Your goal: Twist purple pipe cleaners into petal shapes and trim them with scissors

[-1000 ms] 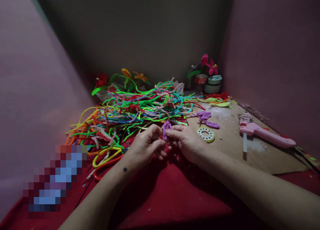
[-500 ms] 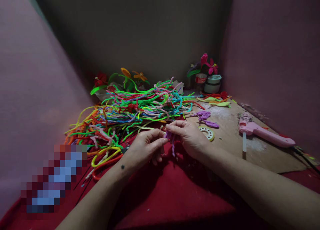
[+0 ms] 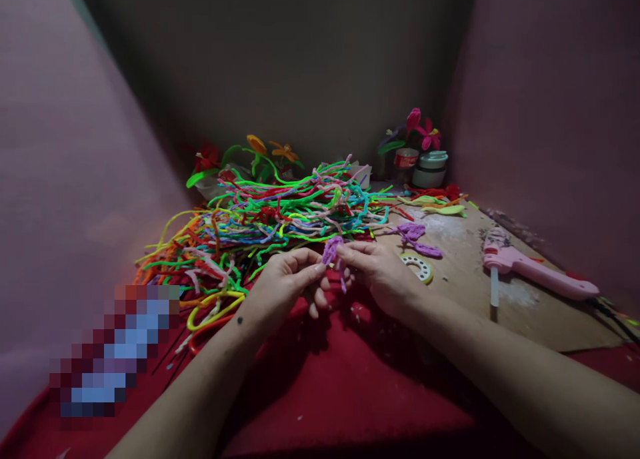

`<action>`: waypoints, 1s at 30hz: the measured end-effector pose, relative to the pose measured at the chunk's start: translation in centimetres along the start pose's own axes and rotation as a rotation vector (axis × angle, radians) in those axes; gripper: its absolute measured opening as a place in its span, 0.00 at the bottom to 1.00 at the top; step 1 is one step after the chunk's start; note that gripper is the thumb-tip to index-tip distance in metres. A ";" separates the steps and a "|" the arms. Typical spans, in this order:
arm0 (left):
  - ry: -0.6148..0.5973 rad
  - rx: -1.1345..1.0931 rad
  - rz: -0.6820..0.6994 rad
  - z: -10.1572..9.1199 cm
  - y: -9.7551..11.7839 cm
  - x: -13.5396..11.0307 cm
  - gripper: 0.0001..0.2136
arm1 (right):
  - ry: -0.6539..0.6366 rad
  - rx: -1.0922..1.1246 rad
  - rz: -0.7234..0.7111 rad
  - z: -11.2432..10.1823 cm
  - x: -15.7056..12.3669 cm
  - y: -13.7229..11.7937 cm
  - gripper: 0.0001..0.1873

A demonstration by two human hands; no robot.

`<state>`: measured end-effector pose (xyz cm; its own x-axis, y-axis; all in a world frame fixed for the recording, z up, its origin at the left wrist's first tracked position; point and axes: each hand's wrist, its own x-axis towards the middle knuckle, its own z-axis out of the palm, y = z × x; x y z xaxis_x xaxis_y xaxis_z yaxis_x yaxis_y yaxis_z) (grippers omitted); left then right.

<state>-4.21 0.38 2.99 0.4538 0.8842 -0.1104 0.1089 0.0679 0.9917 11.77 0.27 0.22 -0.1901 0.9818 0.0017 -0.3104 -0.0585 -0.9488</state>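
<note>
Left hand and right hand pinch a purple pipe cleaner.
Its loop stands between their fingertips; the pile lies just beyond.

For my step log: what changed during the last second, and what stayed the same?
The left hand and the right hand kept pinching the purple pipe cleaner piece. They dipped and turned it, then brought its loop up again, with a short tail hanging below. Nothing was let go. The pipe cleaner pile, the pink glue gun and the ring stayed in place.
</note>
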 end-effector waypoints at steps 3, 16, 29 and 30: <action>0.036 -0.011 0.022 -0.3 0.1 0.1 0.08 | -0.054 -0.109 0.091 0.1 -0.4 -0.1 0.09; 0.063 0.086 0.041 0.3 0.1 -0.1 0.07 | -0.066 -0.021 0.036 0.9 -0.7 -0.7 0.07; 0.051 0.105 0.047 0.3 0.2 -0.2 0.06 | 0.020 -0.175 0.164 0.8 -0.9 0.1 0.10; 0.051 0.103 0.044 0.3 0.2 -0.2 0.06 | 0.005 -0.199 0.162 0.8 -0.9 0.1 0.09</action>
<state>-4.02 0.07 3.21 0.4145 0.9080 -0.0605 0.1809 -0.0170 0.9833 11.16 -0.72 0.37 -0.2181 0.9634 -0.1561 -0.0872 -0.1785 -0.9801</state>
